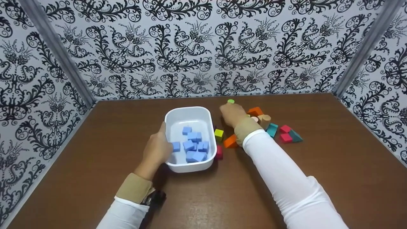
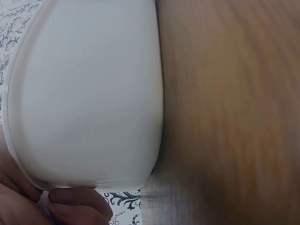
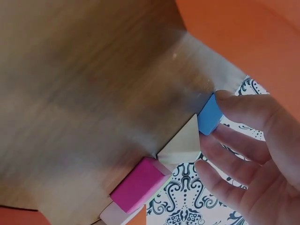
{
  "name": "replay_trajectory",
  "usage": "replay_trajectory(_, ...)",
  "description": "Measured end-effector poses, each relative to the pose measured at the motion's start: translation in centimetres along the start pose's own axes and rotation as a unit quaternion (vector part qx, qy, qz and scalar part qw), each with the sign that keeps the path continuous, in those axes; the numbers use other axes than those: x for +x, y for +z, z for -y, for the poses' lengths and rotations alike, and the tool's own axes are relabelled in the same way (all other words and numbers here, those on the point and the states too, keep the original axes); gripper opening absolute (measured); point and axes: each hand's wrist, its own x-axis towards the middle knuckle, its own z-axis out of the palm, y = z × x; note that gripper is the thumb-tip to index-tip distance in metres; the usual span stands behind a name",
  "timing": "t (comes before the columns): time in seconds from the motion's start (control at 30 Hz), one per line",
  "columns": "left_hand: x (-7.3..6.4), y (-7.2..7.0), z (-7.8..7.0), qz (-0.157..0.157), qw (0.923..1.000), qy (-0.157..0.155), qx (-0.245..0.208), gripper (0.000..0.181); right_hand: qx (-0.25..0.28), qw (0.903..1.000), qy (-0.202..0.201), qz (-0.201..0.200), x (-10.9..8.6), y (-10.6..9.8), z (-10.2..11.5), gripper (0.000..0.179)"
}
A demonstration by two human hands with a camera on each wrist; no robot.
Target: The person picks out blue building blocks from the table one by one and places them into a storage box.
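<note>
A white plastic tub [image 1: 190, 169] stands on the brown table, with several light blue blocks [image 1: 194, 136] inside it. My left hand [image 1: 157, 148] grips the tub's left side; in the left wrist view, its fingers [image 2: 77, 208] bend at the rim beside the tub's wall. Right of the tub, my right hand [image 1: 233, 115] reaches down among loose blocks, its fingertips hidden in the head view. The right wrist view shows its thumb and fingers pinching a small blue block [image 3: 209, 115]. Touching that block is a cream triangular block [image 3: 183, 146], followed by a magenta block [image 3: 139, 185].
Around the right hand lie a yellow-green cube [image 1: 218, 135], an orange block [image 1: 231, 142], a wooden cylinder [image 1: 264, 121], a teal block [image 1: 272, 130] and a teal triangular block [image 1: 295, 136]. A red block [image 1: 219, 152] sits against the tub. Patterned walls [image 1: 197, 57] border the table.
</note>
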Motion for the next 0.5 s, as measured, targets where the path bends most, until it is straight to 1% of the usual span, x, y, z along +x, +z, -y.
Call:
replay_trajectory(0.13,0.0,-0.1,-0.1,0.005,1.0,-0.005,-0.003,0.083,0.01,0.9999,-0.003,-0.002,0.1,-0.3,-0.1,0.019)
replay_trajectory(0.27,0.0,-0.3,-0.1,0.009,0.9999,-0.009,-0.001,0.083,0.022,0.9996,-0.011,-0.011,0.3,-1.0,-0.1,0.019)
replay_trajectory(0.37,0.1,-0.2,0.0,0.011,0.9999,-0.007,0.0,0.083,0.033,0.9989,-0.016,-0.029,0.1,-1.9,0.1,0.02)
replay_trajectory(0.5,0.1,-0.1,0.1,0.01,0.9999,0.001,-0.004,0.085,0.057,0.9968,-0.025,-0.051,-0.8,-3.3,0.7,0.02)
